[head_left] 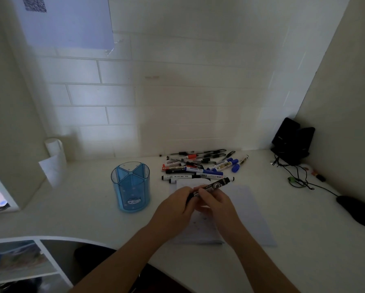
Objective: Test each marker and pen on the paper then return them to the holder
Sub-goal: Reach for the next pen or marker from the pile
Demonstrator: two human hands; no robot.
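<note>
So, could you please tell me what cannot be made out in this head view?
Head view only:
- Black marker: its near end is hidden by the left hand and right hand gripping it, so the cap's state is unclear.
- White paper sheet: test marks are too faint, partly under the hands.
- Pile of pens and markers: labels too small and blurred.

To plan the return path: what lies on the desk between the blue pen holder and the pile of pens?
Nothing; the head view shows only bare white desk between the blue pen holder and the pile of pens.
</note>
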